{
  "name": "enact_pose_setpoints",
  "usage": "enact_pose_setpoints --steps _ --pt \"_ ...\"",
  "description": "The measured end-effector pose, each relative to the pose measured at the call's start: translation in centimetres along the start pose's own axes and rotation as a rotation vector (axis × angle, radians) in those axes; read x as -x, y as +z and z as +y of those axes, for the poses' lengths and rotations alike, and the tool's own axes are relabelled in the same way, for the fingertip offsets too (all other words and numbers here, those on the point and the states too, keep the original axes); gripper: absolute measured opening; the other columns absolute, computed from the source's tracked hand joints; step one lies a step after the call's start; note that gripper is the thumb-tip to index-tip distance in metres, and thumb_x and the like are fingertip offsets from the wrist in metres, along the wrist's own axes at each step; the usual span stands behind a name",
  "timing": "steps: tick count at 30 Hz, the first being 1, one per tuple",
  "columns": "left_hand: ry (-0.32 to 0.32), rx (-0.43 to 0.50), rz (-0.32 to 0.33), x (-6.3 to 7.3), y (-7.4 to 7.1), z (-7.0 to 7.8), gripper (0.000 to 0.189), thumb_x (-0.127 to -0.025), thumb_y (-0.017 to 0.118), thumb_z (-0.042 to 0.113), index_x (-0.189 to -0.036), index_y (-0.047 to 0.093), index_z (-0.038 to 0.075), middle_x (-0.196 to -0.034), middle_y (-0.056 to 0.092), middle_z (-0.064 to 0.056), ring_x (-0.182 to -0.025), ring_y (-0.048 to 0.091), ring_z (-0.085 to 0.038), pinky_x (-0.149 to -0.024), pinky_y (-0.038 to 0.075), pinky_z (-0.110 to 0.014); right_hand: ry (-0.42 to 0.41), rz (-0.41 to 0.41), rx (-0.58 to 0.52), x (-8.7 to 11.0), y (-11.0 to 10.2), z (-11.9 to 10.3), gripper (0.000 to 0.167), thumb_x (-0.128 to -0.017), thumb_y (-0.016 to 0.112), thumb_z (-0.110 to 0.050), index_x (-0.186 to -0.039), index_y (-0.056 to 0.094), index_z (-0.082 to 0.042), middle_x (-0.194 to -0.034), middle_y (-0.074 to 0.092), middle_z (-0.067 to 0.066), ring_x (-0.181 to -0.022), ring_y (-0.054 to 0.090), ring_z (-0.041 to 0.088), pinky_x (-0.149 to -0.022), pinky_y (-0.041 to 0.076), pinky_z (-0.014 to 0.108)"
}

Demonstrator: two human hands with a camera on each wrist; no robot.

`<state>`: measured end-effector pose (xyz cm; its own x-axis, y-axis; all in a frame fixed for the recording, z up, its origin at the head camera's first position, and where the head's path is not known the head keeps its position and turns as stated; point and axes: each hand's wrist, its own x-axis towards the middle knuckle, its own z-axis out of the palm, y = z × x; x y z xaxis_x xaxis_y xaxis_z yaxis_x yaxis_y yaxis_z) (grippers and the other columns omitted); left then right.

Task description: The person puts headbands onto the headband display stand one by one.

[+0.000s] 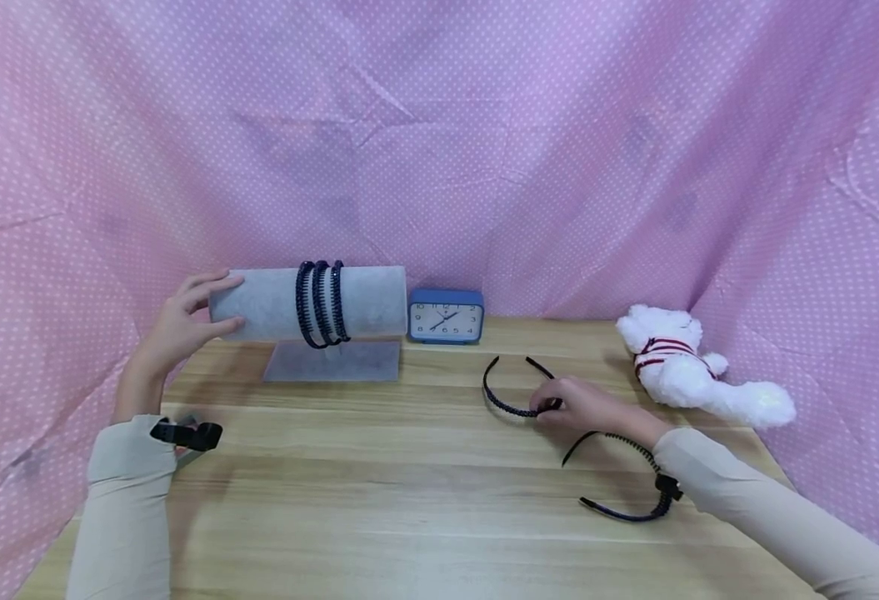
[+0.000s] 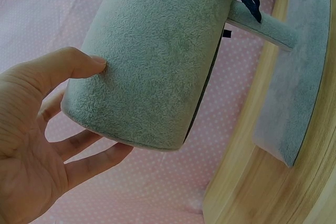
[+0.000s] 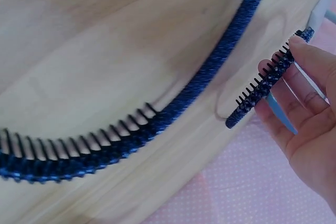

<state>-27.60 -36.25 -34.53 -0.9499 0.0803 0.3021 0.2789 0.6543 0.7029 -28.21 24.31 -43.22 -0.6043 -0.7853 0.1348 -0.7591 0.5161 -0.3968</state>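
Observation:
My left hand [image 1: 172, 323] grips the left end of a grey plush-covered display roll [image 1: 267, 305], thumb on the near side and fingers around the end. In the left wrist view the thumb presses the roll [image 2: 152, 61] while fingers reach under its rim. Several dark beaded headbands [image 1: 322, 304] hang round the roll's middle. Over at the right, my right hand [image 1: 577, 406] pinches a dark toothed headband [image 1: 510, 409] by its curved side, its tips facing away from me. Nearer, below the right forearm, a second toothed headband [image 1: 619, 517] lies on the table, looming large in the right wrist view.
The roll's flat grey base [image 1: 332, 367] stands on the wooden table [image 1: 409, 475]. Close to its right end is a blue clock [image 1: 446, 317]. A white plush toy [image 1: 679, 358] with red stripes lies at the back right. Pink dotted cloth [image 1: 439, 167] hangs behind and at both sides.

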Motion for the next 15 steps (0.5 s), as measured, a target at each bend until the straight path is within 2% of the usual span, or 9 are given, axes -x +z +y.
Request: enact_pose_setpoints --steps 5,8,15 --pt "-0.012 0.006 -0.009 -0.1 0.0 -0.1 0.062 -0.094 0.074 0.009 -0.151 0.049 0.007 -0.165 0.028 -0.013 -0.136 0.037 -0.040 -0.086 0.036 0.001 0.014 0.008 -0.066 -0.7 -0.8 -0.8 0.011 -0.088 0.075 0.001 -0.097 0.075 -0.005 -0.094 0.075 0.004 -0.086 0.070 0.015 -0.076 0.061 0.036" --pt "-0.018 0.004 -0.009 -0.2 0.0 -0.2 0.062 -0.093 0.074 0.008 -0.151 0.049 0.008 -0.165 0.028 -0.012 -0.135 0.037 -0.038 -0.086 0.036 0.001 0.045 0.004 -0.097 -1.2 -1.5 -1.3 0.011 -0.089 0.073 0.002 -0.099 0.075 -0.003 -0.095 0.076 0.007 -0.086 0.070 0.015 -0.075 0.062 0.033" --pt "-0.016 0.001 -0.012 -0.2 -0.1 -0.3 0.062 -0.094 0.074 0.008 -0.151 0.049 0.007 -0.165 0.028 -0.013 -0.134 0.038 -0.035 -0.085 0.037 0.002 0.056 0.023 -0.092 -1.9 -2.7 -1.8 0.013 -0.090 0.073 0.000 -0.103 0.074 0.000 -0.098 0.077 0.011 -0.086 0.071 0.018 -0.073 0.060 0.026"
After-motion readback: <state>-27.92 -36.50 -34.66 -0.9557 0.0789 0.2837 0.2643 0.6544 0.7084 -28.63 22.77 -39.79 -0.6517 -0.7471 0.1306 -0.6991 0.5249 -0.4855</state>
